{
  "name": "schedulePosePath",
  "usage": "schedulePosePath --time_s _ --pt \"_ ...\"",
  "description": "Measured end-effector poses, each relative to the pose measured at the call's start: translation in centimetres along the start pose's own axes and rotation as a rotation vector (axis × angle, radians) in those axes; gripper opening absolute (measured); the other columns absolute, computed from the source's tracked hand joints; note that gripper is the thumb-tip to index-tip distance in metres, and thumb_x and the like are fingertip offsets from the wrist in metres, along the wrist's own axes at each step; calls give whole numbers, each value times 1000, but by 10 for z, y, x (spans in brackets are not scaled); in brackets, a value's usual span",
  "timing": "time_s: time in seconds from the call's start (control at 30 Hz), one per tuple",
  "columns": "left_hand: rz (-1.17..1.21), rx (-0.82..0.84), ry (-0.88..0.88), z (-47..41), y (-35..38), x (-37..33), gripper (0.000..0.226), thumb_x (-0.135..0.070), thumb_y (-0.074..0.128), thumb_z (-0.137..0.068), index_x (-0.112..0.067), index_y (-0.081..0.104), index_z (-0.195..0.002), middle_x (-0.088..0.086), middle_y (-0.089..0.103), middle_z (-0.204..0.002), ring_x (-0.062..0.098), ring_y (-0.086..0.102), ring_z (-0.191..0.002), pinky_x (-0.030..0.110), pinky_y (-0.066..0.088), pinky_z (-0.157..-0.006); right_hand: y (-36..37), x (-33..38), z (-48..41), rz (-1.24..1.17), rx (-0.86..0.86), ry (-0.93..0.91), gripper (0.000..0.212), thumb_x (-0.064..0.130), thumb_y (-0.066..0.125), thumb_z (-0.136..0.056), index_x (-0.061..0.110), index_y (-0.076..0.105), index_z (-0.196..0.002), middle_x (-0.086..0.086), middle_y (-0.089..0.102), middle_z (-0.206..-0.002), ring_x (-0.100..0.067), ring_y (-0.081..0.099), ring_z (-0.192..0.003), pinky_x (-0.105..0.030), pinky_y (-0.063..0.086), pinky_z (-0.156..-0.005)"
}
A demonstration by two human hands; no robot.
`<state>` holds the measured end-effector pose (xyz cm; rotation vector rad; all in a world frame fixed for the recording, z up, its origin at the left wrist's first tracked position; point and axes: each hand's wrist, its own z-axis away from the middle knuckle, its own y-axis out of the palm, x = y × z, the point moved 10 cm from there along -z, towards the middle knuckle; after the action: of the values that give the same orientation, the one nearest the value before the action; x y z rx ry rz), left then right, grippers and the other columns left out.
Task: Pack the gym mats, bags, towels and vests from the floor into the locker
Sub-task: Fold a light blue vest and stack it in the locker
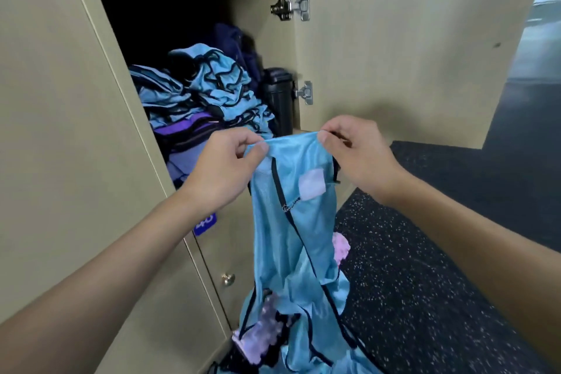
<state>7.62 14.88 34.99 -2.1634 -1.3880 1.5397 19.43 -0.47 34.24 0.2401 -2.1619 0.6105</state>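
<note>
A light blue vest [291,222] with black trim and a white label hangs in front of the open locker [261,48]. My left hand [224,164] pinches its top edge on the left, and my right hand [355,152] pinches the same edge on the right. The vest's lower part drapes down to a heap of blue vests [306,343] on the floor. Inside the locker lies a pile of blue vests [206,85] over purple folded cloth [188,136], with dark blue fabric [239,45] and a black cylinder [277,97] behind.
The locker door [409,48] stands open to the right. A closed lower locker with a brass knob [227,279] and a blue number tag [205,223] is below. Pink cloth [340,247] and lilac cloth [258,334] lie on the black speckled floor [425,282].
</note>
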Motion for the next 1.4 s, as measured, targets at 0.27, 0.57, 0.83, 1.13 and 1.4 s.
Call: schedulePosePath --time_s 0.27,0.57,0.83,1.13,1.4 --pt "2 -104 -27 -6 -15 1 16 -15 57 -100 -11 68 -88 15 62 -75 10 46 -60 21 40 -58 11 -16 4 -36 133 140 17 21 60 -98 6 65 -92 -17 61 -79 -18 48 -66 -23 40 -48" --pt "-8 -80 -19 2 -13 -9 22 -14 56 -100 0 66 -87 3 40 -56 5 31 -44 9 30 -46 -2 -25 4 -141 78 176 19 18 58 -99 10 66 -84 -14 59 -81 -21 48 -73 -32 40 -64" --pt "29 191 -17 7 12 -22 8 -17 76 -87 -15 78 -95 0 76 -87 1 64 -72 18 52 -72 -7 -30 2 -94 98 215 16 17 61 -98 13 68 -84 -7 56 -79 -15 46 -69 -28 39 -66" --pt "-54 -64 21 -1 -18 -21 33 -31 67 -95 -8 68 -71 9 59 -64 3 45 -53 13 36 -50 27 8 29 232 417 -14 29 32 82 -78 15 63 -91 5 58 -88 -1 53 -69 -21 47 -62" --pt "24 300 -24 12 20 -14 32 -22 78 -83 -20 68 -113 -2 74 -95 6 67 -85 18 51 -82 23 -15 26 -347 244 304 4 7 64 -94 9 64 -97 -21 61 -79 -19 56 -62 -28 47 -58"
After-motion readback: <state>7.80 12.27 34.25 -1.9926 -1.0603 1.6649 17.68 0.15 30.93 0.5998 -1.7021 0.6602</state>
